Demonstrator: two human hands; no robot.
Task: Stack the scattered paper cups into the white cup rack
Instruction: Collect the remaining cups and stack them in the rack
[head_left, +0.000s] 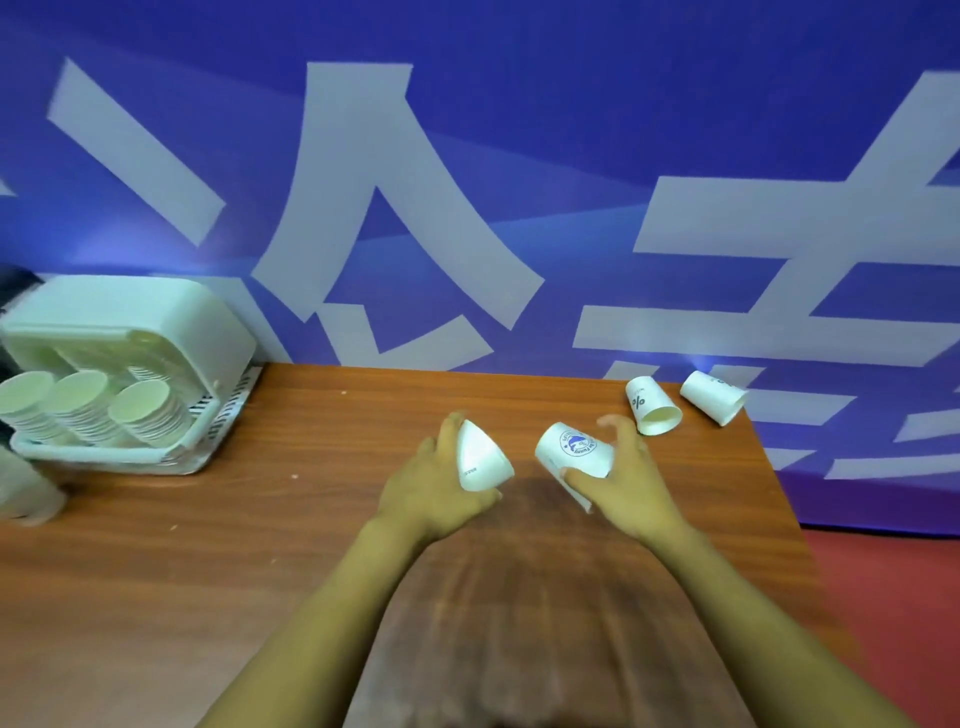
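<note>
My left hand (434, 483) grips a plain white paper cup (480, 460) above the middle of the wooden table. My right hand (626, 480) holds a second cup with a blue round logo (574, 452), tilted, its base toward the left cup. Two more cups lie on their sides at the far right: one with a percent mark (652, 405) and one by the table corner (712, 397). The white cup rack (208, 332) stands at the far left and holds three leaning stacks of cups (83, 410).
A blue banner with large white characters (467, 182) rises right behind the table. The table's right edge (789, 499) drops to a red floor (893, 623). A blurred whitish object (26, 493) sits at the left edge below the rack.
</note>
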